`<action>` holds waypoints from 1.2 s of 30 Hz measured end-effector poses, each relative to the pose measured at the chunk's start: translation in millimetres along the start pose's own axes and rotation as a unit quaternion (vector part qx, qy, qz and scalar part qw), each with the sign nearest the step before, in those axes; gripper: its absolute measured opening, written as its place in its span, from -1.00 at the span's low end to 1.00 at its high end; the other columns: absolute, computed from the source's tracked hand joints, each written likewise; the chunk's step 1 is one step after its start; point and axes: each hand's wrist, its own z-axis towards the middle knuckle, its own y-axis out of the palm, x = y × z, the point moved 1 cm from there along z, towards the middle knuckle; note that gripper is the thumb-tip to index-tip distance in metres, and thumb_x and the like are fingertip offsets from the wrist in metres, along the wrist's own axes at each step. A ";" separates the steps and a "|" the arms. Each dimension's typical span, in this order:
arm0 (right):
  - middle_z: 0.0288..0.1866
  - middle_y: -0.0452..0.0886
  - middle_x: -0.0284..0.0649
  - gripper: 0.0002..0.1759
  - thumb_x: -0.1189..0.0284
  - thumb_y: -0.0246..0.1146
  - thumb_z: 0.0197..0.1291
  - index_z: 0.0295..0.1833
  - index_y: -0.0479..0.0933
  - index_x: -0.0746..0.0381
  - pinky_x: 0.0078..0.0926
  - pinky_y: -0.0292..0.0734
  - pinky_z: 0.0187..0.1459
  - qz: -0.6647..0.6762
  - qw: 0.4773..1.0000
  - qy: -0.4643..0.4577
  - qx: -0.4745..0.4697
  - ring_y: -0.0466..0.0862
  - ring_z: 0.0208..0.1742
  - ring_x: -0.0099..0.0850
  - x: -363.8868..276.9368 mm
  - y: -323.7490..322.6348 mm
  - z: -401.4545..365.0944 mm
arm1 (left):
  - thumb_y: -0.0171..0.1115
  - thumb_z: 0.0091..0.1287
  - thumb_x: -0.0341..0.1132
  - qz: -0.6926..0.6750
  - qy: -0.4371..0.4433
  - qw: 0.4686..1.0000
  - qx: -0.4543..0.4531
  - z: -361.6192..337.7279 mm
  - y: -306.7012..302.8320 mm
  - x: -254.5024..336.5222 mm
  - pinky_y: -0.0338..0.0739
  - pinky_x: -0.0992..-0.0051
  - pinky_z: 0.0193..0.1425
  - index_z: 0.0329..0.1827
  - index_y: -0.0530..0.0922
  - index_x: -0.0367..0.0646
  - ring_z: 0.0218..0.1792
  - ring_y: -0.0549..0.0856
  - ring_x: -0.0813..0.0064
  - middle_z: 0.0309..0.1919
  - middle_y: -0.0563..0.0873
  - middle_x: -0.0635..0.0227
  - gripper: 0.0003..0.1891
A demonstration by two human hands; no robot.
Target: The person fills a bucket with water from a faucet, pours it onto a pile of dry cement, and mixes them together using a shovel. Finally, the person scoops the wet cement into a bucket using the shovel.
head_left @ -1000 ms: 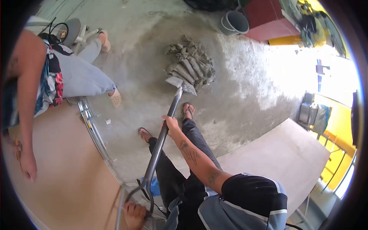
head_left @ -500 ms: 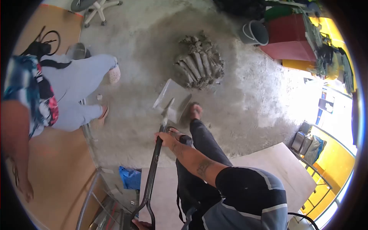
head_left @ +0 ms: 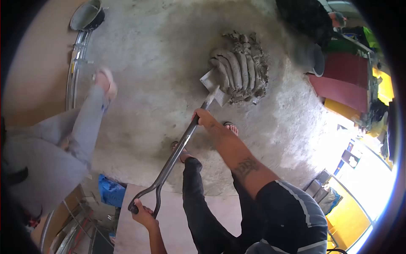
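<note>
A long-handled shovel slants across the middle of the head view. My left hand is closed on the grip at its near end. Farther down, my right hand wraps round the shaft close to the blade. The flat metal blade is pushed into the left edge of a heap of wet grey mortar, and its front part is hidden under the mix. Curved ridges run across the heap, which lies on the concrete floor.
Another person's leg is at the left, one foot blurred. A black tub stands at the upper left above metal bars. A grey bucket sits beside a dark red box. A blue bag lies near the pale board.
The shovel blade has gone from bare floor into the mortar, where some now lies on it. Both hands keep their hold. The other person has shifted position, and my view has moved.
</note>
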 end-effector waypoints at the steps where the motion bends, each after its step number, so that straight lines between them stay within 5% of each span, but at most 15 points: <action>1: -0.61 0.46 -0.07 -0.98 0.62 0.14 -0.08 -0.50 0.45 0.35 -0.24 0.46 -0.60 -0.053 0.993 -0.104 -0.008 0.54 -0.62 -0.21 1.0 -5.8 -18.5 | 0.23 0.34 -0.16 0.001 -0.011 1.000 0.001 -6.1 -7.9 -16.8 0.12 0.63 -0.77 -0.51 0.36 -0.11 -0.82 0.27 0.72 -0.79 0.30 0.55 -0.66; 3: -0.60 0.46 -0.05 -0.97 0.63 0.13 -0.10 -0.51 0.44 0.36 -0.24 0.46 -0.60 -0.109 0.971 -0.212 -0.029 0.54 -0.62 -0.20 21.1 -13.5 -37.4 | 0.22 0.34 -0.18 -0.018 0.021 0.999 -0.044 -16.1 -23.8 -38.4 0.14 0.62 -0.78 -0.46 0.38 -0.16 -0.82 0.29 0.70 -0.79 0.32 0.53 -0.68; 8: -0.63 0.43 -0.12 -0.94 0.62 0.20 -0.16 -0.53 0.44 0.35 -0.28 0.43 -0.61 -0.102 0.988 -0.115 0.012 0.54 -0.62 -0.24 63.2 -42.9 -95.0 | 0.21 0.35 -0.12 -0.028 0.039 0.999 -0.018 -92.5 -106.9 -87.6 0.16 0.54 -0.70 -0.64 0.36 -0.17 -0.81 0.34 0.62 -0.83 0.36 0.46 -0.56; 12: -0.65 0.41 -0.15 -0.92 0.58 0.20 -0.09 -0.54 0.43 0.30 -0.29 0.43 -0.62 -0.247 0.945 -0.210 -0.044 0.51 -0.64 -0.26 49.2 -53.5 -146.2 | 0.23 0.32 -0.16 -0.001 0.032 0.999 0.024 -155.7 -132.7 -77.4 0.23 0.49 -0.61 -0.69 0.33 -0.17 -0.75 0.39 0.56 -0.83 0.38 0.41 -0.54; 15: -0.65 0.44 -0.30 -0.82 0.50 0.11 0.09 -0.56 0.42 0.22 -0.42 0.47 -0.55 -0.108 0.989 -0.088 -0.057 0.48 -0.63 -0.37 1.4 -67.2 -182.3 | 0.28 0.27 -0.19 -0.069 0.065 0.995 0.024 -217.9 -116.3 -81.2 0.24 0.50 -0.60 -0.62 0.37 -0.18 -0.69 0.44 0.53 -0.73 0.44 0.38 -0.61; 16: -0.66 0.42 -0.33 -0.80 0.48 0.11 0.11 -0.56 0.40 0.21 -0.46 0.46 -0.57 -0.060 0.990 -0.082 -0.101 0.45 -0.64 -0.43 -23.8 -67.3 -192.1 | 0.32 0.22 -0.20 0.016 0.183 0.983 -0.029 -239.3 -114.3 -86.8 0.26 0.48 -0.59 -0.55 0.39 -0.16 -0.67 0.45 0.50 -0.70 0.45 0.41 -0.67; 17: -0.66 0.40 -0.36 -0.78 0.46 0.11 0.13 -0.57 0.37 0.19 -0.49 0.44 -0.59 -0.014 0.985 -0.079 -0.150 0.43 -0.66 -0.49 -54.3 -61.9 -202.5 | 0.35 0.18 -0.21 0.096 0.300 0.946 -0.078 -253.4 -108.2 -90.4 0.29 0.46 -0.57 -0.49 0.41 -0.15 -0.65 0.46 0.47 -0.66 0.45 0.43 -0.70; 19: -0.65 0.39 -0.38 -0.80 0.43 0.11 0.16 -0.51 0.37 0.17 -0.56 0.43 -0.59 0.057 0.967 -0.021 -0.246 0.39 -0.67 -0.57 -113.3 -62.9 -229.9 | 0.39 0.09 -0.21 0.234 0.555 0.750 -0.274 -283.8 -81.0 -26.8 0.35 0.38 -0.53 -0.39 0.44 -0.10 -0.63 0.48 0.41 -0.65 0.43 0.46 -0.73; 23: -0.66 0.38 -0.35 -0.81 0.43 0.14 0.16 -0.50 0.38 0.21 -0.46 0.44 -0.61 0.126 0.952 -0.004 -0.280 0.41 -0.68 -0.47 -177.3 -95.7 -288.2 | 0.33 0.06 -0.21 0.202 0.670 0.597 -0.392 -322.0 -7.9 72.0 0.39 0.33 -0.49 -0.39 0.47 -0.04 -0.60 0.53 0.44 -0.67 0.45 0.49 -0.79; 25: -0.63 0.42 -0.33 -0.81 0.41 0.18 0.19 -0.41 0.43 0.29 -0.41 0.46 -0.60 -0.030 0.975 -0.197 -0.103 0.45 -0.66 -0.41 -190.7 -113.0 -287.8 | 0.22 0.11 -0.25 0.348 0.738 0.392 -0.424 -315.2 26.7 81.2 0.42 0.41 -0.47 -0.38 0.49 -0.02 -0.59 0.57 0.50 -0.65 0.51 0.46 -0.89; 26: -0.65 0.48 -0.28 -0.74 0.37 0.25 0.17 -0.42 0.46 0.34 -0.38 0.48 -0.60 -0.085 0.948 -0.308 0.016 0.52 -0.66 -0.35 -197.3 -118.6 -270.3 | 0.22 0.11 -0.25 0.351 0.742 0.389 -0.418 -317.4 61.0 70.6 0.42 0.41 -0.47 -0.38 0.49 -0.02 -0.59 0.57 0.50 -0.65 0.51 0.46 -0.89; 28: -0.63 0.51 -0.24 -0.71 0.33 0.27 0.17 -0.38 0.48 0.38 -0.37 0.48 -0.60 -0.204 0.926 -0.311 0.068 0.55 -0.65 -0.35 -210.5 -136.5 -247.0 | 0.14 0.15 -0.31 0.390 0.699 0.298 -0.519 -327.1 110.7 28.0 0.43 0.48 -0.43 -0.41 0.47 -0.01 -0.60 0.57 0.53 -0.63 0.52 0.48 -0.96; 33: -0.64 0.58 -0.05 -0.75 0.40 0.30 -0.02 -0.44 0.54 0.44 -0.28 0.57 -0.51 -0.335 0.864 -0.371 0.059 0.68 -0.56 -0.26 -198.0 -185.4 -291.3 | 0.14 0.10 -0.27 0.428 0.703 0.349 -0.448 -412.4 44.5 42.2 0.42 0.43 -0.49 -0.49 0.45 0.05 -0.66 0.51 0.52 -0.72 0.40 0.51 -0.93; 35: -0.63 0.60 -0.02 -0.83 0.48 0.24 -0.12 -0.52 0.54 0.42 -0.26 0.57 -0.49 -0.355 0.754 -0.491 0.252 0.70 -0.53 -0.22 -159.0 -204.9 -217.0 | 0.16 0.12 -0.25 0.507 0.618 0.352 -0.487 -416.3 20.9 0.1 0.50 0.36 -0.43 -0.43 0.52 0.09 -0.59 0.62 0.45 -0.69 0.50 0.43 -0.97; 36: -0.63 0.60 -0.02 -0.83 0.48 0.24 -0.12 -0.52 0.54 0.42 -0.26 0.57 -0.49 -0.345 0.758 -0.493 0.249 0.70 -0.53 -0.22 -166.1 -199.9 -206.0 | 0.16 0.11 -0.26 0.507 0.602 0.351 -0.507 -405.4 39.4 -12.4 0.52 0.33 -0.42 -0.37 0.53 0.08 -0.56 0.65 0.41 -0.66 0.54 0.39 -0.95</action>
